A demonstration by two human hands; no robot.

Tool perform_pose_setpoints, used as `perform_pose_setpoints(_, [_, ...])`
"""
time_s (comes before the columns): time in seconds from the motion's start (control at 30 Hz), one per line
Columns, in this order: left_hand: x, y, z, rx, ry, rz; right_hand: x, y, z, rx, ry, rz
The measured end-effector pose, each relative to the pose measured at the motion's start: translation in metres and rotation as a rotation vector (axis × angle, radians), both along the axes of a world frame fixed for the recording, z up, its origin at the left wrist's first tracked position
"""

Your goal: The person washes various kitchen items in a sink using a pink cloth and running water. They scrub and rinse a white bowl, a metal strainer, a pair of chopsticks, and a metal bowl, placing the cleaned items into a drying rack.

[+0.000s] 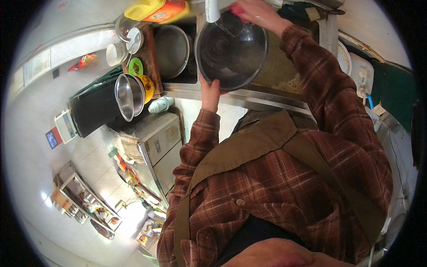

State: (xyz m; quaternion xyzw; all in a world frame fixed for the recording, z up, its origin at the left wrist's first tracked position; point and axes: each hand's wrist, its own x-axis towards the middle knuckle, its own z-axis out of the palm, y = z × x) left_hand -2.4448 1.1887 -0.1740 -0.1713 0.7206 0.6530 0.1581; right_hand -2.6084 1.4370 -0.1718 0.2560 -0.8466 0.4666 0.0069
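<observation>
A large dark wok (230,63) is held over the sink counter, its inside facing up towards me. My left hand (210,92) grips the wok's near rim, with the thumb on top. At the far right edge of the wok, my right hand (262,15) is closed on a red cloth or sponge (238,10); motion blur hides which. A white tap (212,11) hangs over the far side of the wok, and what looks like a stream of water comes from its mouth. Beneath and to the right lies a brownish sink basin (278,73).
Left of the wok stands a round metal pan (171,51). A yellow oil jug (156,11), white cups (115,54), a green dish (135,66) and steel bowls (125,96) line the left side. A brush (322,13) lies at the far right. The metal counter edge (267,100) runs before me.
</observation>
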Motion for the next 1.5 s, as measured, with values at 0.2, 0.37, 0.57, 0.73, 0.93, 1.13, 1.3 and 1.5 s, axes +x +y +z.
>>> perform_pose_setpoints(0.2, [-0.031,0.026,0.015,-0.009,0.124,0.01,0.078,-0.002,-0.127,-0.775,-0.643,-0.395])
perform_pose_setpoints(0.37, [-0.05,0.024,-0.009,-0.341,0.229,-0.163,0.14,-0.024,-0.138,-0.753,-1.191,-0.324])
perform_pose_setpoints(0.57, [-0.081,0.051,0.041,-1.028,0.569,-0.465,0.157,0.024,-0.147,-0.922,-1.219,-0.321])
perform_pose_setpoints(0.73, [-0.11,0.082,0.073,-1.19,0.712,-0.637,0.16,0.073,-0.142,-0.865,-1.189,-0.503])
perform_pose_setpoints(0.93, [-0.12,0.087,0.066,-1.282,0.742,-0.62,0.165,0.097,-0.114,-0.951,-0.97,-0.677])
perform_pose_setpoints(1.13, [-0.113,0.017,0.04,-0.847,0.438,-0.353,0.1,0.12,-0.08,-0.862,-0.543,-0.739])
perform_pose_setpoints(1.3, [-0.095,-0.022,0.023,-0.31,-0.158,-0.184,0.013,0.137,-0.072,-0.065,0.311,-0.869])
perform_pose_setpoints(1.5, [-0.062,-0.025,0.027,-0.01,-0.375,-0.055,0.029,0.111,-0.053,-0.124,-0.157,-0.435])
